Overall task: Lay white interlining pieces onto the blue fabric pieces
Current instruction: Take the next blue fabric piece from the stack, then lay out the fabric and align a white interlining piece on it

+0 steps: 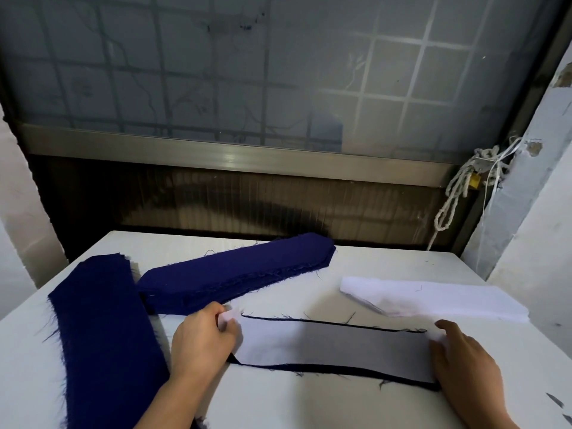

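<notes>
Two bare hands are on one white interlining piece (334,345), which lies flat on a blue fabric piece (427,386) at the front of the white bench (309,407). Only a thin dark edge of the blue peeks out along the far and near sides, so it's pretty much covered.

The left grip (201,339) has its fingers curled in, pinching the left end of the interlining. The right grip (464,360) sits over the right end, thumb stuck out, and a bit of white corner looks nipped between thumb and fingers.

As for supplies, a stack of blue pieces (105,335) runs down the left side of the bench. A second blue stack (235,274) lies at an angle behind the left grip, just beside the first. A white interlining stack (433,300) sits back right.

By the wall, a knotted rope (458,193) hangs with a small yellow thing (474,180) in it, way too small to read.
</notes>
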Tool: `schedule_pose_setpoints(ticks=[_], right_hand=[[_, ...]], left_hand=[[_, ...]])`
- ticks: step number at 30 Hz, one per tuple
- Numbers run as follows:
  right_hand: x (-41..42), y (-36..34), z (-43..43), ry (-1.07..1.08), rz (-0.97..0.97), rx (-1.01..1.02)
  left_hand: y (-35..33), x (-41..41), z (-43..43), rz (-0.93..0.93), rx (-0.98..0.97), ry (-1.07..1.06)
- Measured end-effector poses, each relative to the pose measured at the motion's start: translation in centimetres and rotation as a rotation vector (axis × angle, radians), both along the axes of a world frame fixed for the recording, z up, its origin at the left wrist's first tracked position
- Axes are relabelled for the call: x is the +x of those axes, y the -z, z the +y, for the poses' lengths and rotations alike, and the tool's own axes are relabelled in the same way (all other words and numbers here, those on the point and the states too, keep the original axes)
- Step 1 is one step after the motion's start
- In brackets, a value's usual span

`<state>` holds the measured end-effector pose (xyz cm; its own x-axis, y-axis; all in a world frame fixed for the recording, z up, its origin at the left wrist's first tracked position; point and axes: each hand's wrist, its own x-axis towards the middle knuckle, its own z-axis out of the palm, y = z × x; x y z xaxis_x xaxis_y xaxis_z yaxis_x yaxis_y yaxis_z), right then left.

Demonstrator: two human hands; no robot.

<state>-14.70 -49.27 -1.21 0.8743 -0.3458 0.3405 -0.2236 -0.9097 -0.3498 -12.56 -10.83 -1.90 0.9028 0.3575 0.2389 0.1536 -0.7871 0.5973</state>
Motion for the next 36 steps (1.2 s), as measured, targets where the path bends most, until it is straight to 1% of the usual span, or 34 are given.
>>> schedule_pose_setpoints(ticks=[7, 12, 14, 17, 19, 21, 24, 27, 32, 36], right_hand=[[0.3, 0.2, -0.4, 0.019, 0.015, -0.004], [1.0, 0.9, -1.0, 0.022, -0.009, 0.018], [1.6, 1.2, -1.2, 0.026, -0.005, -0.058], [3.4, 1.1, -1.3, 0.040, 0.022, -0.259], [5.2, 0.5, -1.0, -0.012, 0.043, -0.330], [7.4, -0.1, -0.3, -0.118, 0.056, -0.304], [10.4, -0.6, 1.4, -0.308, 0.043, -0.200], [12.3, -0.7, 2.6, -0.416, 0.094, -0.128], [13.5, -0.6, 3.3, -0.403, 0.115, -0.212], [13.4, -0.6, 3.3, -0.311, 0.111, -0.214]], left_hand=[[0.5, 0.1, 0.3, -0.014, -0.002, -0.011], [0.7, 0.2, 0.4, -0.009, -0.005, -0.024], [0.7, 0.2, 0.3, -0.019, -0.029, -0.023], [0.7, 0.2, 0.3, -0.054, -0.070, -0.009], [0.7, 0.2, 0.4, -0.070, -0.060, -0.006], [0.6, 0.3, 0.4, -0.070, -0.031, 0.000], [0.4, 0.5, 0.2, -0.053, -0.034, 0.001], [0.3, 0.5, 0.2, -0.054, -0.068, 0.000], [0.5, 0.6, 0.3, -0.076, -0.083, 0.036], [0.7, 0.8, 0.2, -0.094, -0.098, 0.040]])
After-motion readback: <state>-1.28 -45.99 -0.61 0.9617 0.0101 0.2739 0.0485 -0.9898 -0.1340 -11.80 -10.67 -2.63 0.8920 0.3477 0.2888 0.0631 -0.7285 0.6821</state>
